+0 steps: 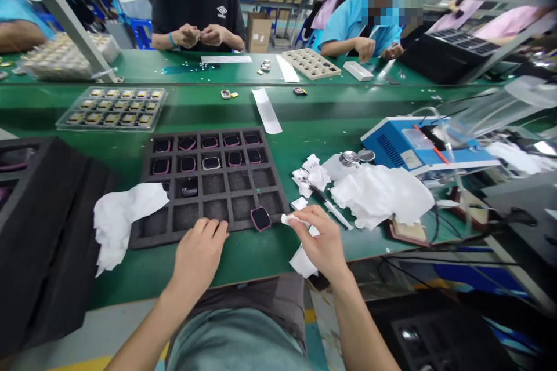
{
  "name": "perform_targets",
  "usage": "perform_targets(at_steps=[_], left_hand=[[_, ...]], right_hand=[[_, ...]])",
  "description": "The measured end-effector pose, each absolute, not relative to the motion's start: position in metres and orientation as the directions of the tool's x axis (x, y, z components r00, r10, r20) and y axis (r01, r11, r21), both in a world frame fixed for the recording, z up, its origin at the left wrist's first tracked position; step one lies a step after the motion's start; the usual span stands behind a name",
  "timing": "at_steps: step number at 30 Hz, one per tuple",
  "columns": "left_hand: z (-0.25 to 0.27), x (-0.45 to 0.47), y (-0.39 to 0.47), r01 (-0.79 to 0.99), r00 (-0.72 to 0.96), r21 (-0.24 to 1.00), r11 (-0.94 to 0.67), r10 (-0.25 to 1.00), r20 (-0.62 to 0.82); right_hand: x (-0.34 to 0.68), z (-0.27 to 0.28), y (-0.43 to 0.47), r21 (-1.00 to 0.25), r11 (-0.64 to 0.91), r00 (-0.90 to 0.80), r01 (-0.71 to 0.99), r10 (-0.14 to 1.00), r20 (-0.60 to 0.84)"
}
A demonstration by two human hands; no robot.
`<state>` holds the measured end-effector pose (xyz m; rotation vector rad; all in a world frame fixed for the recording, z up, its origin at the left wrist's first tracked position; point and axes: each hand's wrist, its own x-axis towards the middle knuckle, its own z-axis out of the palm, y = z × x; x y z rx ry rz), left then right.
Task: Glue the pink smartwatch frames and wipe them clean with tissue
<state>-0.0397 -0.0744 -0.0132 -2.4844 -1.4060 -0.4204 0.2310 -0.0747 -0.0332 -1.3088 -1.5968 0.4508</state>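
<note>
My right hand (pixel 321 239) is closed in a pinch on a small white tissue (pixel 287 218). My left hand (pixel 201 252) lies at the front edge of the black foam tray (pixel 191 235), fingers stretched out and holding nothing visible. Between my hands, a smartwatch with a purple frame and dark screen (pixel 260 218) leans on the tray's front edge. Several similar watches sit in the tray's two back rows, one with a pale frame (pixel 211 163). A dark piece (pixel 189 187) lies in a compartment nearer to me.
White cloths lie left of the tray (pixel 124 217) and in a heap at right (pixel 383 194). A syringe (pixel 333 208), metal tin (pixel 349 157) and blue machine (pixel 391 142) are at right. Black foam blocks (pixel 52 232) stand left. Co-workers sit across the bench.
</note>
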Motion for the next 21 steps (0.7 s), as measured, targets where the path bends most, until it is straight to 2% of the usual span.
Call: perform_targets(at_steps=[3,6,8,10,13,16,19,21], left_hand=[[-0.018,-0.05,-0.067,0.762,0.63,-0.168,-0.626,0.655,0.417],[-0.022,-0.055,-0.063,0.724,0.661,-0.192,-0.663,0.586,0.468],[-0.024,-0.057,-0.062,0.708,0.663,-0.178,-0.683,0.557,0.5],[-0.027,-0.059,-0.063,0.702,0.648,-0.114,-0.703,0.564,0.511],[-0.03,-0.06,-0.066,0.737,0.59,0.053,-0.674,0.679,0.438],[-0.028,-0.057,-0.071,0.785,0.47,0.239,-0.571,0.801,0.37],[-0.019,-0.049,-0.08,0.725,0.211,0.564,-0.395,0.907,0.364],[-0.01,-0.042,-0.085,0.579,0.062,0.787,-0.213,0.974,0.218]], right_hand=[[0.229,-0.034,-0.077,-0.789,0.336,0.067,0.515,0.902,0.427],[0.227,-0.033,-0.079,-0.798,0.327,0.069,0.507,0.907,0.415],[0.227,-0.033,-0.08,-0.799,0.322,0.08,0.507,0.906,0.415],[0.228,-0.032,-0.08,-0.799,0.312,0.094,0.514,0.905,0.414],[0.229,-0.03,-0.081,-0.803,0.292,0.113,0.52,0.908,0.403],[0.23,-0.028,-0.082,-0.82,0.277,0.128,0.501,0.913,0.387],[0.232,-0.027,-0.084,-0.844,0.267,0.158,0.465,0.913,0.376],[0.235,-0.026,-0.084,-0.855,0.266,0.176,0.446,0.91,0.375]])
